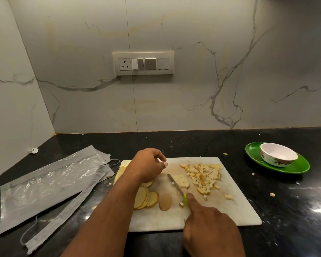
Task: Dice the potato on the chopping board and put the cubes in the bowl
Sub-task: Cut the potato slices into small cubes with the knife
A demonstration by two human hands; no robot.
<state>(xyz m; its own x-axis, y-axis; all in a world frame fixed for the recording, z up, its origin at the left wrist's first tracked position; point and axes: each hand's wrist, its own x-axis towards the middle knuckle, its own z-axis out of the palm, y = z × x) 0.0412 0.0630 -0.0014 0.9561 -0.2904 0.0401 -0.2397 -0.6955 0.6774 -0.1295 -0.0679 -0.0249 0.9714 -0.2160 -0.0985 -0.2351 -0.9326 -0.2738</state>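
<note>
Head view: my right hand (209, 229) grips the knife (176, 186), forefinger along it for control. My left hand (148, 164), loosely curled, holds nothing above the slices (146, 197).

Home kitchen. Black stone tabletop (267, 229) meeting marble-look wall panels (193, 89) in corner. Switch plate with socket (143, 63) sitting on wall above tabletop. White chopping board (230, 210) lying on tabletop, carrying potato slices (145, 197) and potato cubes (202, 175); stray bits scattering over stone. Small knife with green handle (176, 186) resting on board. White flowered bowl (278, 154) standing on green plate (295, 167) at right. Grey plastic bags (44, 186) lying at left.
</note>
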